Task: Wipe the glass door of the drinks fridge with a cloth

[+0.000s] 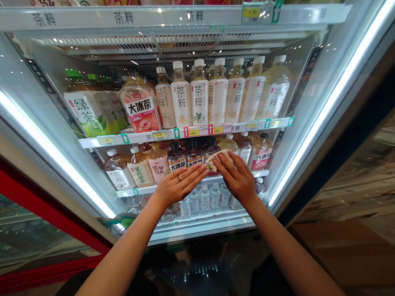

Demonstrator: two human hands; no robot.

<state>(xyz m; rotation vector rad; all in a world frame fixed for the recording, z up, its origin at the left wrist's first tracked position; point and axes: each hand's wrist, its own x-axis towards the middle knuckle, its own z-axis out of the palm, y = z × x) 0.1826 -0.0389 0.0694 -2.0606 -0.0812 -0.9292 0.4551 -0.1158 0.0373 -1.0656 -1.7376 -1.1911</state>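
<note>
A pale cloth (211, 158) is pinched by the right hand (237, 176), apparently bunched for a firm hold, at two o'clock from the left hand (179, 184), whose fingers are extended together. At twelve, white-capped bottles (182, 95) are faced label-out, presumably for reading.

The right hand (236, 176) covers part of the pale cloth (217, 159) it holds, and the cloth in turn hides much of a dark bottle (212, 147). Whether the left hand (177, 187) touches the cloth is hard to say, though its fingertips seem very near. Both forearms (129, 250) run off the bottom edge. The upper packages (46, 2) are cut off at the top (only their bases show). Small print on the price tags (193, 132) is unreadable; the cardboard (345, 250) is blurred.
</note>
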